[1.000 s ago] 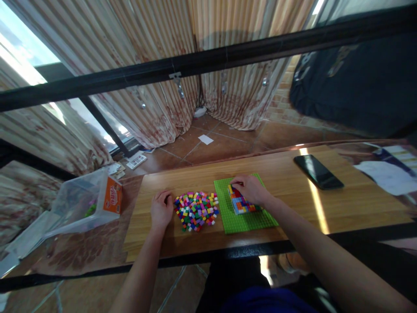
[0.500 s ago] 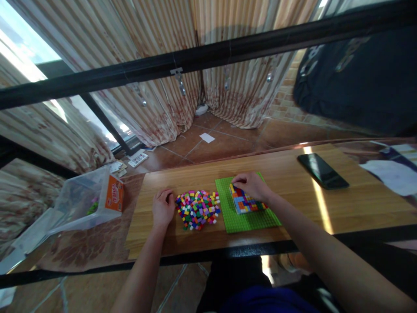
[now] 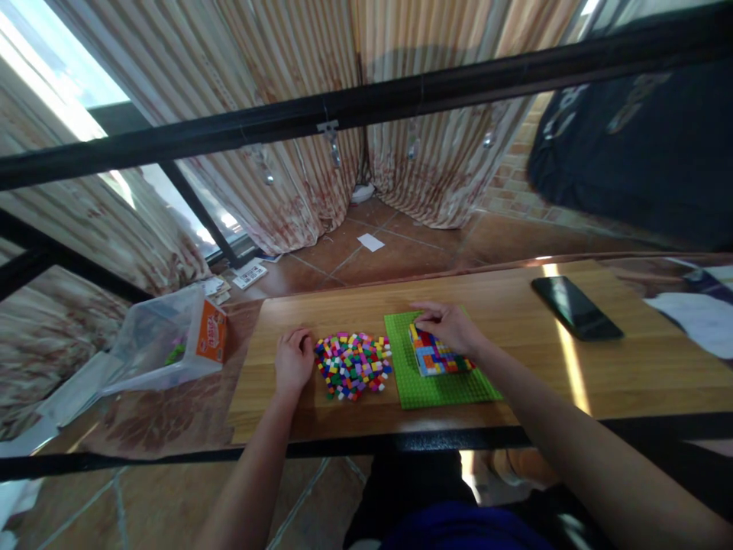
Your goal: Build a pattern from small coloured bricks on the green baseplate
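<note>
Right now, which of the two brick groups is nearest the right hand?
The joined block on the green baseplate, with the right hand over it; the loose pile lies scattered on the wooden tabletop beside the left hand.

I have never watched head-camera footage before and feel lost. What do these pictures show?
There is no machine here, just a person's two bare hands. Every picture comes from one camera worn on the head, looking forward and down. On the wooden tabletop, the left hand rests beside a pile of small multicoloured bricks. The right hand is at a brick build on a green studded baseplate; whether its fingers pinch a brick is too small to tell. Farther right lies a black smartphone. Off to the left is a clear plastic bin.
</note>
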`<state>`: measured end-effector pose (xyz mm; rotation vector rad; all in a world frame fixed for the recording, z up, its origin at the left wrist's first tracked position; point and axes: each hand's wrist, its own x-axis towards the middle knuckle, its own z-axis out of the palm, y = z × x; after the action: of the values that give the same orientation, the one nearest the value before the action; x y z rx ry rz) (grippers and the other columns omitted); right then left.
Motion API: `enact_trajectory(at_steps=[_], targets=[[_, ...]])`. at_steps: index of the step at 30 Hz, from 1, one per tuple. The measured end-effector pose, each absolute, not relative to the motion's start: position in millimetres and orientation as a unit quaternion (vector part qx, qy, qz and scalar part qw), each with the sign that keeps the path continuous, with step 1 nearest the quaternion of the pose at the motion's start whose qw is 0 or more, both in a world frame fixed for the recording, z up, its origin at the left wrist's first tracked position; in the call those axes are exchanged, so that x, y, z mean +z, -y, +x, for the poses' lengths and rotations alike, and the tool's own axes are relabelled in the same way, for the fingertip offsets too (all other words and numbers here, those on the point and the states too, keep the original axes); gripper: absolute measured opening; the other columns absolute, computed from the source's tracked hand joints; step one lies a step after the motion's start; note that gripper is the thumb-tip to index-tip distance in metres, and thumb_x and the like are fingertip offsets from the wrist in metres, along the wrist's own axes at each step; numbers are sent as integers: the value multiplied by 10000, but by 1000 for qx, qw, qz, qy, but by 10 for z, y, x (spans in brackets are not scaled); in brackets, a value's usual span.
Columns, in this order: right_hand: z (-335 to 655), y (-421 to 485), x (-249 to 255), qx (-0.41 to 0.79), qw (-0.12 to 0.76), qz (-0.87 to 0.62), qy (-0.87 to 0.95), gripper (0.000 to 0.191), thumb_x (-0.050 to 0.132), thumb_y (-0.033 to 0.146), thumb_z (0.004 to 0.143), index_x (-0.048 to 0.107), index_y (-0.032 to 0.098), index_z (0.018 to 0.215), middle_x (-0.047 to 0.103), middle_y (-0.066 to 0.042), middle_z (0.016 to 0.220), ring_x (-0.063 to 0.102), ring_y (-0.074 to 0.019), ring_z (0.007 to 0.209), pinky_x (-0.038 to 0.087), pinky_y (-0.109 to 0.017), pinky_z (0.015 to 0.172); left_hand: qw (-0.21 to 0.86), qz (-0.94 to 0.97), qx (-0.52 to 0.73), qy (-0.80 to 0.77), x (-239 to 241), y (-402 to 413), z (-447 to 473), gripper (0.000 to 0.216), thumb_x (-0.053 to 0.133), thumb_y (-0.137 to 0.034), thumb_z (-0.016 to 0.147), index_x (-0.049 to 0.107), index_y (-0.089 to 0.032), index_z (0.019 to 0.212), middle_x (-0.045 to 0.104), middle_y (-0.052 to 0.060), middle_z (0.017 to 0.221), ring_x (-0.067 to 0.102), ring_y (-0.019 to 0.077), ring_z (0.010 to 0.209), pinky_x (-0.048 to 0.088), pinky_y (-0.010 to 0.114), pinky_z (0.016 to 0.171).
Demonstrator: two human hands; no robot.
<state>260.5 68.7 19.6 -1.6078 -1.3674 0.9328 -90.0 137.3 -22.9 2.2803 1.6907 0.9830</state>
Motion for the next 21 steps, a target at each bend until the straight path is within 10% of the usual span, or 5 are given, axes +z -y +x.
enact_trajectory(at_steps=[8, 16, 21], targets=[[2381, -619, 383, 217, 356, -623, 662, 264, 531, 247, 901, 758, 238, 1036, 762, -41, 1070, 696, -190, 1011, 517, -350, 956, 84, 750, 325, -571, -202, -1341, -874, 257, 459, -210, 866, 698, -177, 955, 699, 120, 1039, 627, 274, 1039, 501, 459, 986], [1735, -763, 523, 79, 9, -607, 791, 230, 564, 175, 868, 764, 164, 981, 744, -143, 1029, 664, -269, 1029, 471, -356, 925, 85, 748, 328, -570, -193, -1315, -861, 241, 471, -195, 873, 697, -185, 956, 697, 106, 1039, 628, 257, 1043, 500, 442, 995], [1630, -796, 464, 97, -40, -646, 756, 247, 592, 124, 822, 757, 136, 1007, 732, -163, 1056, 665, -270, 1021, 468, -317, 870, 78, 748, 327, -572, -202, -1319, -860, 229, 481, -182, 875, 693, -180, 960, 700, 101, 1046, 630, 253, 1048, 501, 431, 994]])
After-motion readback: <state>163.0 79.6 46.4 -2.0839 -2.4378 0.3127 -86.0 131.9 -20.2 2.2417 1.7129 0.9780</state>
